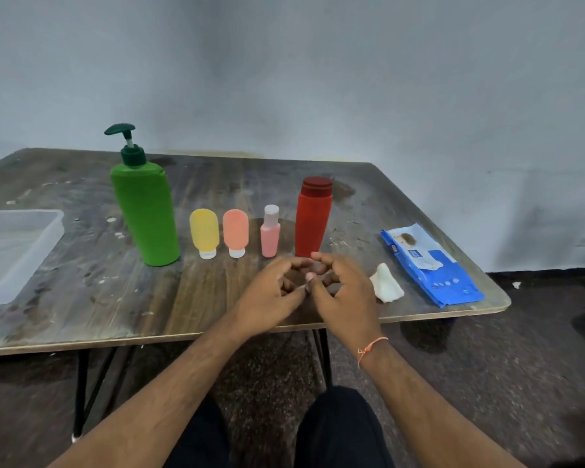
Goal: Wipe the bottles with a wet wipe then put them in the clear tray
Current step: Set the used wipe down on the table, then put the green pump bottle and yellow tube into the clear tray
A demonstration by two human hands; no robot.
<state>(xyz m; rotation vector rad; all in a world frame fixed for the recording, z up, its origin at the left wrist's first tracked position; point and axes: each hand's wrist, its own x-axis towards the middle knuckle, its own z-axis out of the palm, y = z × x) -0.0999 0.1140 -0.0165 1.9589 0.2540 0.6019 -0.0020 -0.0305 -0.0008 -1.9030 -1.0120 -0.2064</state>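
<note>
I judge the task at its opening step: no bottle has been wiped and none is in the clear tray (53,231), which sits at the left edge of the frame on the bench (98,298). Five bottles stand upright in a row across the middle of the frame: green pump bottle (146,211), yellow bottle (204,233), orange bottle (235,232), pink bottle (270,235) and red bottle (313,217), each apart from its neighbour.

My left hand (271,292) and right hand (343,292) hover together at lower centre, just in front of the red bottle. Both have loosely curled fingers whose tips nearly meet; neither holds anything that I can see. A crumpled wet wipe (387,283) lies on the bench just right of my right hand, with the blue wipes pack (429,265) beyond it toward the right edge.

The next move, in my judgement, calls for the right hand to take up the wipe and the left to steady a bottle, likely the nearest one.

The bench top is dark, worn wood with pale specks and stains, on thin black legs. Behind it is a plain grey wall; below, a dark speckled floor.
</note>
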